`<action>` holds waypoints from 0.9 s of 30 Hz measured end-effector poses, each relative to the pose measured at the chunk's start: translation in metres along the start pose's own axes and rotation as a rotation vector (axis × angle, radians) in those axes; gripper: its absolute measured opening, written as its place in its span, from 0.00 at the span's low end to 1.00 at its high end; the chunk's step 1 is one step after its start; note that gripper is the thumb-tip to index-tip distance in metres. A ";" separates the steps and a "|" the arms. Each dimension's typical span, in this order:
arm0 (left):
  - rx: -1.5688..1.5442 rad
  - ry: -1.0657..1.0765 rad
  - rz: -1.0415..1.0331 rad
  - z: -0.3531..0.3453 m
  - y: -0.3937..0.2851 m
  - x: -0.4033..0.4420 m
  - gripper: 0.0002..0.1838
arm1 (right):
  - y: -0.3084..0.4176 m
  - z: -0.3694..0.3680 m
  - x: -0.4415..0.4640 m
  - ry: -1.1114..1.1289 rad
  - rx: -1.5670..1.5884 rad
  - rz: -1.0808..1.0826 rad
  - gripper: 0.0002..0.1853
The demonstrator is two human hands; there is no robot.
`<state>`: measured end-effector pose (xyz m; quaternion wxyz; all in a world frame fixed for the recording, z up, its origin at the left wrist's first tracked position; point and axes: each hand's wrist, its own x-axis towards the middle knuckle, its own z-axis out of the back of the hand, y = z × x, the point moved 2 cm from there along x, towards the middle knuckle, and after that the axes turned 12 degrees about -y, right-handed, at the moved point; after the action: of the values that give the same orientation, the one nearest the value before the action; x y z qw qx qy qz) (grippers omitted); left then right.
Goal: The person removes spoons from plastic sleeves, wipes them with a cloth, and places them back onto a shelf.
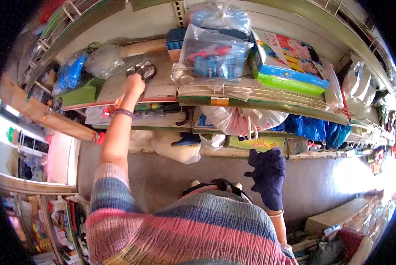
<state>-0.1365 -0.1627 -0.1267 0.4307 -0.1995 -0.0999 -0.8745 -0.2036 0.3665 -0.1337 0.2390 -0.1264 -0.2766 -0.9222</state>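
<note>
My left hand (135, 86) is bare, with a dark band at the wrist, and reaches up to the upper shelf. Its fingers are closed on what look like scissors with dark looped handles (148, 71); the grip itself is partly hidden. A dark blue knitted glove (270, 165) covers my right hand (267, 176), which hangs in front of the lower shelf. Its thumb and a finger stick out to the left, apart from each other, with nothing visible between them. A light band circles that wrist.
Right of my left hand, plastic-wrapped packages (217, 59) stand beside colourful flat boxes (290, 62). A wire rail (251, 93) edges the upper shelf. Below hang white plastic bags (242, 120) and blue bags (310, 129). A wooden beam (47, 110) crosses at left.
</note>
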 end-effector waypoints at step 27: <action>-0.488 0.199 -0.904 0.049 -0.303 -0.008 0.10 | -0.073 0.028 -0.044 -0.242 -0.224 0.082 0.11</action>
<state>-0.3601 0.0444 -0.0870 -0.0414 -0.1470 0.0722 -0.9856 -0.2004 0.4521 -0.1599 0.2257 -0.2737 -0.1932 -0.9148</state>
